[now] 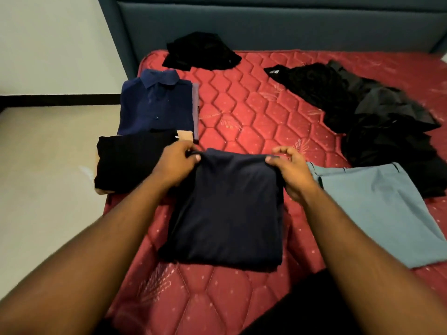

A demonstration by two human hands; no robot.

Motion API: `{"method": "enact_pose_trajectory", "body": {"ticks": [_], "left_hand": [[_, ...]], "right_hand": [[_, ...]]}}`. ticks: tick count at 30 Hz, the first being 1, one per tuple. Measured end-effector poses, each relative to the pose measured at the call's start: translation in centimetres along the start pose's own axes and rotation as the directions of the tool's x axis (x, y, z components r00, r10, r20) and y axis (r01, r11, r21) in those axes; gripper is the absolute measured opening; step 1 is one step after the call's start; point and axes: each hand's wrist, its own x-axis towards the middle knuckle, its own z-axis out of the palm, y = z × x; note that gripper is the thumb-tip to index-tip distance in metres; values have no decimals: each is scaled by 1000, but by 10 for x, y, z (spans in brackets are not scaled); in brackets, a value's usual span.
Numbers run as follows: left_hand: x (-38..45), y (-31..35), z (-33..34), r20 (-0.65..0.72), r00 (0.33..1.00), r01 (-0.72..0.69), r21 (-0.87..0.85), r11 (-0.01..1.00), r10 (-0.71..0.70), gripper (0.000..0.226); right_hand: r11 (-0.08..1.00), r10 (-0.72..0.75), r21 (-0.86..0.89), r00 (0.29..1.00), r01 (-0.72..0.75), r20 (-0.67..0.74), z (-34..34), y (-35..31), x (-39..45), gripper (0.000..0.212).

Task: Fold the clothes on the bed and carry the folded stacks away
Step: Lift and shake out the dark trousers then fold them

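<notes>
Right now a folded dark navy garment (227, 209) lies flat on the red quilted mattress (254, 110) of the bed, near its front edge and between the two forearms. Both hands are at the garment's far edge: the left hand (174, 165) pinches the far left corner between its thumb and curled fingers (196, 157), and the right hand (292, 170) pinches the far right corner the same way, its other fingers loosely curled above the cloth. Just left of the left hand a folded black garment (130, 160) sits at the mattress's left edge, overlapping something tan beneath it. Behind that lies a folded navy button shirt (157, 102) with its collar toward the headboard (278, 27), on top of another folded piece whose purple edge shows along its right side. To the right of the right hand, grey-blue trousers (377, 211) are spread on the mattress, touching the dark garment's side behind the hand. Farther back on the right a loose pile of black and dark grey clothes (362, 110) lies unfolded, and a crumpled black garment (200, 52) sits apart near the headboard
</notes>
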Motion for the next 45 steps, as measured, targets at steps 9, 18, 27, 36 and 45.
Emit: {"method": "enact_pose_trajectory", "body": {"ticks": [9, 18, 27, 36, 45], "left_hand": [[-63, -41, 78, -262, 943, 177, -132, 975, -206, 18], [-73, -71, 96, 116, 901, 433, -172, 885, -418, 57], [-185, -95, 57, 361, 819, 563, -352, 748, -446, 13], [-249, -146, -9, 121, 750, 617, -483, 621, -650, 8], [-223, -193, -3, -418, 881, 339, 235, 911, -220, 63]], "right_hand": [[966, 100, -221, 982, -135, -160, -3, 131, 29, 59], [957, 281, -66, 958, -284, -49, 4, 124, -28, 44], [933, 358, -58, 933, -355, 41, 22, 152, -139, 42], [907, 417, -28, 887, -420, 197, 113, 152, -161, 27], [914, 146, -382, 989, -133, 4, 165, 144, -141, 65]]}}
